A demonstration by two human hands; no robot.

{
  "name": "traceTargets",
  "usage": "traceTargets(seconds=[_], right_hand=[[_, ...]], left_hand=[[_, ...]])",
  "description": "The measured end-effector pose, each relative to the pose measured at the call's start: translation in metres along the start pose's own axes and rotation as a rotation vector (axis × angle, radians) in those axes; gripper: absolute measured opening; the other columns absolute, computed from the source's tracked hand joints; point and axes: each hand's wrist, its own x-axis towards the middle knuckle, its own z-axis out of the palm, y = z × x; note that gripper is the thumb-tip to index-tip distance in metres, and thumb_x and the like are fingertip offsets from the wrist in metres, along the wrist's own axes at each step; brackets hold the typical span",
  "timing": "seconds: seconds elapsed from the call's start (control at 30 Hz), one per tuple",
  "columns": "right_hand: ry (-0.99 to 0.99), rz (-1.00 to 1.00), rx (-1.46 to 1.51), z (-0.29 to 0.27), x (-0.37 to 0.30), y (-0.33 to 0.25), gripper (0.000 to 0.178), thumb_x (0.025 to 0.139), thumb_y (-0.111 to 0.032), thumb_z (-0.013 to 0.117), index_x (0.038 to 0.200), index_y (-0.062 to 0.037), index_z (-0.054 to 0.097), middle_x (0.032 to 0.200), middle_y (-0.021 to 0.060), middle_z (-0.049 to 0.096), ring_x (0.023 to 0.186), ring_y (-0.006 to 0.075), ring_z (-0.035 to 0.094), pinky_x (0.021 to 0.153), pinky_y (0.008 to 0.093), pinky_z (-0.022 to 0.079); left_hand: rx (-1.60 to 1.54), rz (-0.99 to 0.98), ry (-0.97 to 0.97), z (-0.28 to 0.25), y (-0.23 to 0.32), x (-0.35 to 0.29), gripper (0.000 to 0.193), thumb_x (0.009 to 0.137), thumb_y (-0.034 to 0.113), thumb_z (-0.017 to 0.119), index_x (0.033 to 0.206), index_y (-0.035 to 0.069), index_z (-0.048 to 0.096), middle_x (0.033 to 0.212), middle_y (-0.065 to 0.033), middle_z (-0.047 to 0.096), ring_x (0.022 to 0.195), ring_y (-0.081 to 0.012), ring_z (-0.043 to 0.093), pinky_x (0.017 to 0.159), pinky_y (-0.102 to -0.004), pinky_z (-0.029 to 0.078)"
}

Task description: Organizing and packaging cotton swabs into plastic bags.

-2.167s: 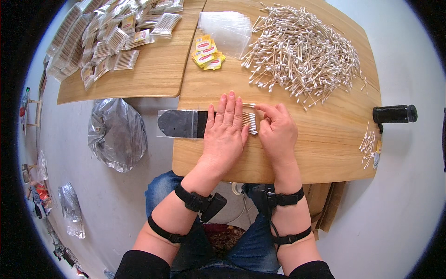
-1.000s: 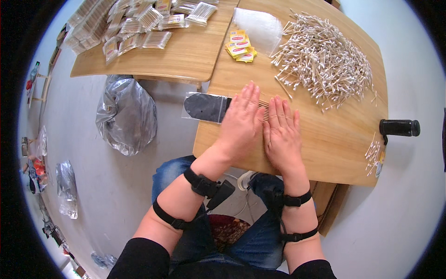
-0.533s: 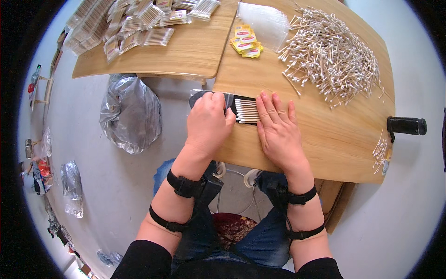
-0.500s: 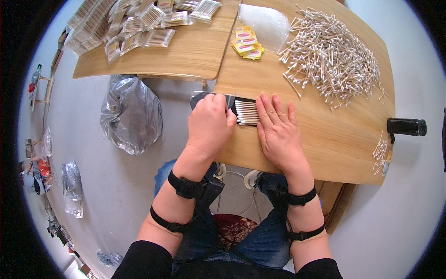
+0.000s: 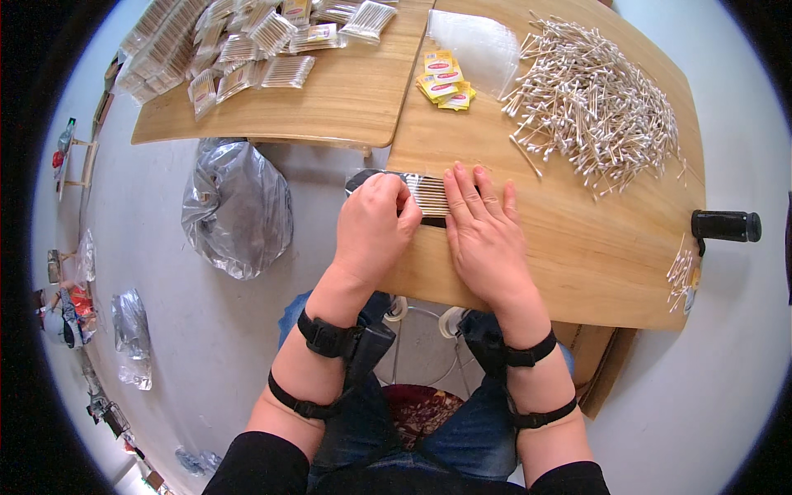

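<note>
A row of cotton swabs (image 5: pixel 432 198) lies side by side between my hands, near the front edge of the wooden table. Their left ends are under the mouth of a clear plastic bag (image 5: pixel 411 183), which my left hand (image 5: pixel 373 221) pinches with curled fingers. Beneath them is a flat black piece (image 5: pixel 435 221), mostly covered by the bag and my hands. My right hand (image 5: pixel 487 235) rests flat, fingers stretched out, its edge against the right ends of the swabs. What lies under the right palm is hidden.
A loose heap of cotton swabs (image 5: pixel 590 107) is at the back right, beside flat clear bags (image 5: pixel 472 45) and yellow cards (image 5: pixel 445 78). Filled swab packs (image 5: pixel 287 71) crowd the far-left table. A black cylinder (image 5: pixel 726 226) juts from the right edge. A grey plastic sack (image 5: pixel 235 210) stands on the floor.
My right hand has slid a little left, and the row of swabs has moved left with it, their white left tips now under the clear plastic. My left hand has stayed nearly in place.
</note>
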Motion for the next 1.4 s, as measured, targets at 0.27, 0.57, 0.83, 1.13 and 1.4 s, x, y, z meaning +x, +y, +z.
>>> traceTargets(seconds=[0.27,0.57,0.83,1.13,1.4], right_hand=[[-0.032,-0.012,-0.007,0.012,0.004,-0.026,0.059,0.093,-0.028,0.053,0.145,-0.0045,0.04,0.152,0.0099,0.038,0.143,0.0256,0.031,0.118,0.0512,0.014],[-0.046,0.065,0.148,0.003,-0.006,-0.021,0.077,0.088,-0.038,0.06,0.146,0.0039,0.033,0.152,0.0221,0.032,0.144,0.0331,0.026,0.118,0.0509,0.012],[-0.103,0.088,0.047,0.005,-0.009,-0.032,0.088,0.085,-0.046,0.062,0.147,0.0068,0.027,0.155,0.0226,0.025,0.147,0.033,0.019,0.118,0.0522,0.008],[-0.08,0.081,0.113,0.01,-0.005,-0.037,0.093,0.086,-0.05,0.06,0.147,0.0089,0.023,0.155,0.0256,0.022,0.146,0.0371,0.018,0.118,0.0534,0.008],[-0.105,0.119,-0.005,0.007,0.004,-0.025,0.092,0.088,-0.055,0.055,0.147,0.0087,0.025,0.156,0.0249,0.021,0.147,0.0353,0.017,0.118,0.0547,0.005]], left_hand=[[-0.008,0.031,-0.005,0.002,-0.005,0.0,0.011,0.083,0.009,0.063,0.078,0.0,0.058,0.072,-0.0146,0.058,0.067,-0.0305,0.059,0.063,-0.0389,0.048],[0.154,0.058,0.224,-0.003,-0.031,0.005,0.032,0.088,0.02,0.067,0.106,-0.002,0.054,0.105,-0.0195,0.056,0.1,-0.0366,0.054,0.09,-0.0435,0.043],[0.368,-0.081,-0.067,0.02,-0.042,-0.013,0.07,0.1,0.046,0.043,0.147,-0.004,0.026,0.148,-0.0302,0.031,0.137,-0.0449,0.03,0.113,-0.0512,0.023],[0.273,-0.128,-0.105,0.015,-0.04,-0.012,0.061,0.103,0.038,0.038,0.146,-0.005,0.029,0.148,-0.0287,0.033,0.137,-0.0441,0.032,0.114,-0.0486,0.024],[0.012,-0.236,0.055,0.004,-0.058,0.006,0.035,0.103,0.03,0.042,0.113,-0.002,0.054,0.107,-0.0272,0.061,0.1,-0.0437,0.058,0.085,-0.0445,0.047]])
